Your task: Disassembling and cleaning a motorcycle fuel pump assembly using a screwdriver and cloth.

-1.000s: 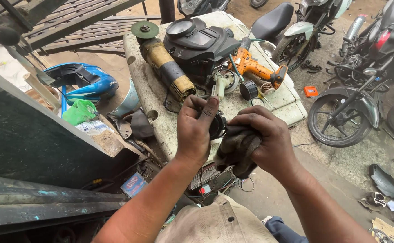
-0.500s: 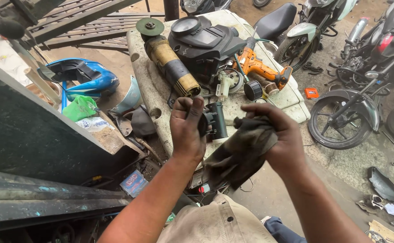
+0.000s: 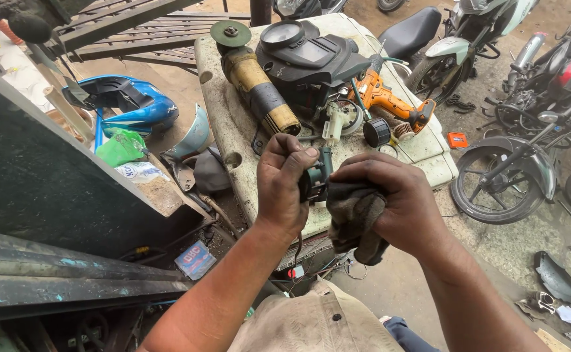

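Note:
My left hand (image 3: 287, 182) grips a small dark-green tool part (image 3: 318, 177), held just above the near edge of a dirty white table (image 3: 223, 124). My right hand (image 3: 390, 202) clutches a grimy grey rag (image 3: 354, 221) and presses it against the right side of that part. The two hands touch around the part, most of which is hidden by fingers and cloth.
On the table lie a yellow-and-black angle grinder (image 3: 256, 85), a black motorcycle instrument housing (image 3: 308, 55), an orange power tool (image 3: 390, 101) and small loose parts. A blue motorcycle panel (image 3: 126, 104) lies on the left. Parked motorcycles (image 3: 507, 169) stand on the right.
The hands have come closer together. My right hand has pushed the rag left onto the part, which my left hand keeps holding.

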